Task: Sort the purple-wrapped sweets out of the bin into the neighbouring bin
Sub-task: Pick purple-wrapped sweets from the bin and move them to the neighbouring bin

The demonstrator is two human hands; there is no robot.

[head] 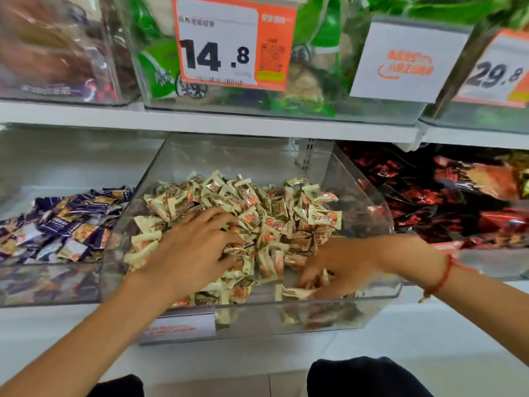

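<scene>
- Purple-wrapped sweets (61, 224) fill the neighbouring bin (48, 285) left of the clear bin (329, 299); none visible among the cream sweets (274, 213).
- Left hand (197, 250) and right hand (340, 267): spread fingers rake, grasping nothing; best to dig deeper.

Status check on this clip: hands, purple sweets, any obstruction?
Left hand and right hand both digging in cream sweets, middle bin. No purple wrapper visible there. Purple sweets fill left bin. Nothing blocking.

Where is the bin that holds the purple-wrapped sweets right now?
In the head view, the bin of purple-wrapped sweets sits on the lower shelf at the left, directly beside the clear middle bin of cream-wrapped sweets where the left hand and right hand are.
</scene>
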